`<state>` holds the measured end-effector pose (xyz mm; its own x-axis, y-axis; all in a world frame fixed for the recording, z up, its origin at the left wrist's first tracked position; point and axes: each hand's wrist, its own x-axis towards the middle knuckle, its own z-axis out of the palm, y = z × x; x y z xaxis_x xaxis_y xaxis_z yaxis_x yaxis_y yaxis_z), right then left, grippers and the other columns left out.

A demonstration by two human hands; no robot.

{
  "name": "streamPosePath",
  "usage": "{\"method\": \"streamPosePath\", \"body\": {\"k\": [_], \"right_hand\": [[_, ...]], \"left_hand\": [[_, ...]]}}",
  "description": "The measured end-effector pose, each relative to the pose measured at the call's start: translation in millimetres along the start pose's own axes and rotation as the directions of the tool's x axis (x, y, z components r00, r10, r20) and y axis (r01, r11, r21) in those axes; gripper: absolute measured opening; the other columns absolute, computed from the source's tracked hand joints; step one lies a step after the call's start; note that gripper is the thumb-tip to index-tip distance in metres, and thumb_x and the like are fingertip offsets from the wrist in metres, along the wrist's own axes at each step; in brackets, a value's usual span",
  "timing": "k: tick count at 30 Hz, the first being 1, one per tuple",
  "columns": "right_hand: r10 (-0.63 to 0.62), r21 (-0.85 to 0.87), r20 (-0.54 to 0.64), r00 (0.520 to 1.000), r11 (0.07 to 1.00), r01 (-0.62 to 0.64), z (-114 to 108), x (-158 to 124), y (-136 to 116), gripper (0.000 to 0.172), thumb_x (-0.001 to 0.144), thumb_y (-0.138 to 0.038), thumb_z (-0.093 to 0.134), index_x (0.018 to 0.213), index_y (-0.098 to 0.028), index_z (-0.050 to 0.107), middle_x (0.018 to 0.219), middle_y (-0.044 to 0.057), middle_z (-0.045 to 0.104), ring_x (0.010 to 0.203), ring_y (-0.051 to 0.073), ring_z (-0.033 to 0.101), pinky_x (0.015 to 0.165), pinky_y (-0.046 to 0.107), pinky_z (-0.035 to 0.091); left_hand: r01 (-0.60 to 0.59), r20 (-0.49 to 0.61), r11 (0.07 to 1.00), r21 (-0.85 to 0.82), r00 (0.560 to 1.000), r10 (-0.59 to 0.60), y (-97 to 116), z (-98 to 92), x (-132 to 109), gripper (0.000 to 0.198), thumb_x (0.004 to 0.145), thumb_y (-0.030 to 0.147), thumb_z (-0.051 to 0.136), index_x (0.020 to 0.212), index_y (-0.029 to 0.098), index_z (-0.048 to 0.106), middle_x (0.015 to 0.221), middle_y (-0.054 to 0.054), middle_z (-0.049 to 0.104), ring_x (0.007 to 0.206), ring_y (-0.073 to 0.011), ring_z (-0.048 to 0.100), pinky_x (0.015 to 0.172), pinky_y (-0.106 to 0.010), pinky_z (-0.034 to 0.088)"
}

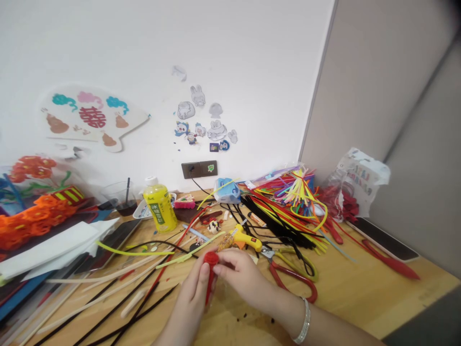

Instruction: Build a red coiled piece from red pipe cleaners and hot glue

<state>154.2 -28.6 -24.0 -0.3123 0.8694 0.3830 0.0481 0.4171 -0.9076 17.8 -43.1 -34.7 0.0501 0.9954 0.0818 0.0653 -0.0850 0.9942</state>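
red chenille stem point(211, 276) sits pinched between the left hand point(192, 293) and right hand point(241, 274), both closed on it, a yellow glue gun point(245, 239) just beyond them on the desk point(360, 298).

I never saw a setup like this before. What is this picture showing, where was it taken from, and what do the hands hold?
There is no machine here, only a person's own bare hands. The single picture comes from a camera worn on the head, looking forward and down. The left hand and the right hand, which has a silver bracelet on its wrist, together hold a small red pipe-cleaner piece. On the wooden table lie many colored pipe cleaners, a yellow glue gun, red-handled scissors, and a yellow bottle.
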Motion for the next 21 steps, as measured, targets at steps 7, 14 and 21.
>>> {"method": "streamPosePath", "body": {"k": [7,14,21], "right_hand": [[0.052,0.077,-0.005,0.999,0.996,-0.051,3.1,-0.3,2.1,0.019,0.080,-0.021,0.055,0.090,-0.018,0.070,0.077,0.002,0.064,0.073,0.015,0.055,0.070,0.025,0.044],[0.104,0.199,0.010,0.995,0.975,-0.104,5.5,-0.2,4.3,0.022,0.079,-0.032,0.058,0.090,-0.017,0.070,0.074,0.002,0.065,0.072,0.016,0.057,0.070,0.028,0.046],[0.151,0.212,-0.037,0.988,0.967,-0.140,9.2,-0.2,2.5,0.022,0.075,-0.036,0.062,0.082,-0.016,0.071,0.069,0.001,0.064,0.069,0.015,0.056,0.066,0.027,0.046]], "left_hand": [[-0.041,-0.012,0.998,0.047,0.999,0.042,-4.4,0.2,-0.1,0.045,0.077,0.054,0.052,0.101,0.018,0.063,0.110,-0.010,0.067,0.105,-0.0258,0.057,0.098,-0.036,0.038],[-0.062,-0.100,0.994,0.090,0.992,0.071,-13.8,-0.5,-2.6,0.035,0.077,0.048,0.054,0.096,0.020,0.066,0.099,-0.008,0.071,0.103,-0.0270,0.058,0.090,-0.035,0.044],[-0.038,-0.146,0.998,0.048,0.988,0.045,-13.9,1.1,-5.6,0.030,0.075,0.046,0.058,0.090,0.022,0.065,0.086,-0.006,0.070,0.096,-0.0269,0.059,0.077,-0.031,0.046]]}}
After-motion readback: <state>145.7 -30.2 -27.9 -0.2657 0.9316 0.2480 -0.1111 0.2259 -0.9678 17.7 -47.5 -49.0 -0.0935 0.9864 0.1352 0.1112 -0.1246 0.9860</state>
